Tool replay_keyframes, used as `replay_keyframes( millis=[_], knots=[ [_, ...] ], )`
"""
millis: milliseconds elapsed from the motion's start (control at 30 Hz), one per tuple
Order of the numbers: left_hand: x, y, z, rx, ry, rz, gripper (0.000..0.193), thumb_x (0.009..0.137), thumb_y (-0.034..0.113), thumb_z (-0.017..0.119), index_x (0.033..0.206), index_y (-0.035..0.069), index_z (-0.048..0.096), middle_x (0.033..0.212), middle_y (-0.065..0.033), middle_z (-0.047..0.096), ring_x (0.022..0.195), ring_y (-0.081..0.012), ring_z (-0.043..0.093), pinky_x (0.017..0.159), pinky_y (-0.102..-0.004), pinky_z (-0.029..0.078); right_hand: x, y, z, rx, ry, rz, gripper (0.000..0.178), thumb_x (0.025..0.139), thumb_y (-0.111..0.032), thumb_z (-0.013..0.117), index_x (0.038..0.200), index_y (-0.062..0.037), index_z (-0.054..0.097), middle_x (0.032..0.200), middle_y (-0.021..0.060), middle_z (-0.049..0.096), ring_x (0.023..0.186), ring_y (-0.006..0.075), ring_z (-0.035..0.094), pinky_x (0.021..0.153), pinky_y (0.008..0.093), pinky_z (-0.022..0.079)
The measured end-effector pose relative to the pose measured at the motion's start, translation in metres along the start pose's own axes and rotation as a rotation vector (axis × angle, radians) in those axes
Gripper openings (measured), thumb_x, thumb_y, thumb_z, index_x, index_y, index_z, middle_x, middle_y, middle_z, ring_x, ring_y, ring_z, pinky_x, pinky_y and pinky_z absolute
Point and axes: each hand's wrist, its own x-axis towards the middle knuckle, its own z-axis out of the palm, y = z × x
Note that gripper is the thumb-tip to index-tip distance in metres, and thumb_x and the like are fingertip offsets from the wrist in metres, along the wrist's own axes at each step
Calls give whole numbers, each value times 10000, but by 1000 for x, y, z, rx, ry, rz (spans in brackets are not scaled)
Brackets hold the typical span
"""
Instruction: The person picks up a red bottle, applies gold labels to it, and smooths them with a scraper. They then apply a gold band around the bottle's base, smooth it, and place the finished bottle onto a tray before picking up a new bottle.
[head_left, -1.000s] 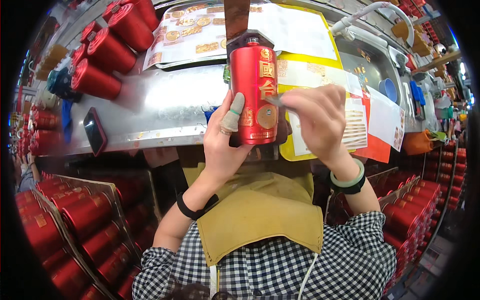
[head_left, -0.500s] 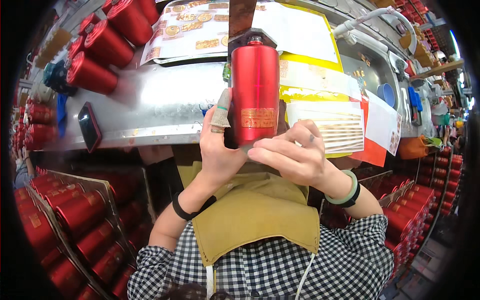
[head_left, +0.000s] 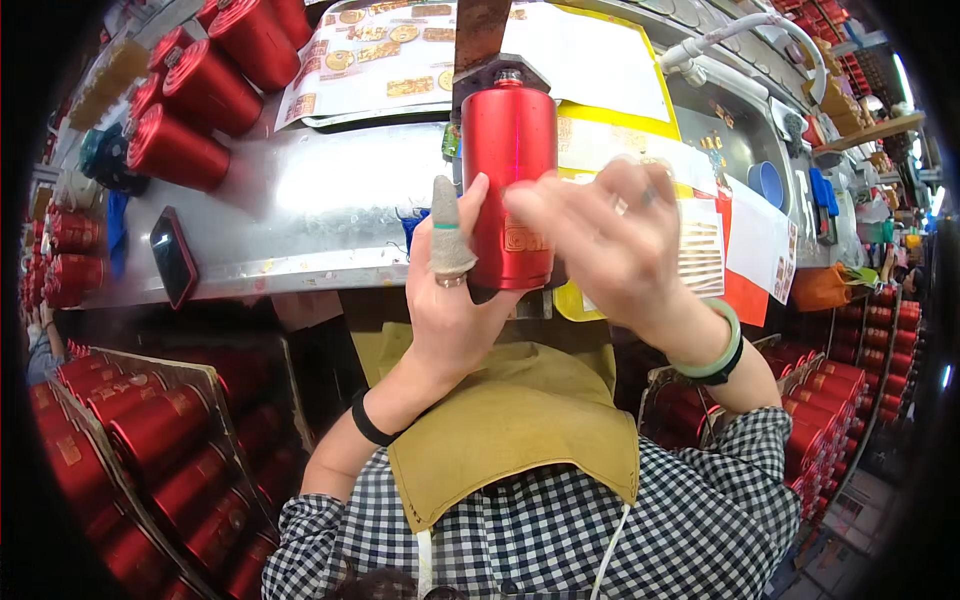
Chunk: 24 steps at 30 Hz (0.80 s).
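One fisheye head view looks down from near, over a black-and-white checked shirt (head_left: 560,520) onto the silver metal bench (head_left: 310,205).

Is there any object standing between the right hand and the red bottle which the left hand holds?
Nothing visible stands between them. The right hand, blurred, overlaps the right side of the red bottle in view; I cannot tell whether it touches. The left hand holds the bottle from the lower left.

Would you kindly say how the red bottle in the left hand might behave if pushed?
The red bottle would probably roll on its side, given its cylindrical body. Its smooth, glossy surface may be slippery. It looks stiff, with straight, undented sides.
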Motion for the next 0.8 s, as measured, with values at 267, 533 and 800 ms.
replay_keyframes(
  millis=[267,533,800],
  knots=[
    [-13,-11,-6,-10,-68,-33,949,714,23,926,1505,-45,406,1382,-172,599,1206,-265,636,1022,-374,520,11,29,8,65,87,158,204,813,-59,761,1006,-125,763,902,1,751,733,213,566,727,351,409],
    [-12,-25,-3,-63,-65,-34,923,700,56,893,1501,-48,447,1432,-209,574,1261,-370,591,1052,-436,483,-42,-13,7,256,98,117,294,751,-83,708,1027,-165,768,1000,-33,738,847,167,621,794,339,461],
    [-12,-22,-13,66,-50,160,748,654,-3,874,1363,-5,634,1445,-185,581,1216,-383,617,1015,-433,536,-52,-84,-10,744,141,914,252,924,-38,705,1164,-6,637,962,147,677,856,301,681,728,396,539]
  ],
)
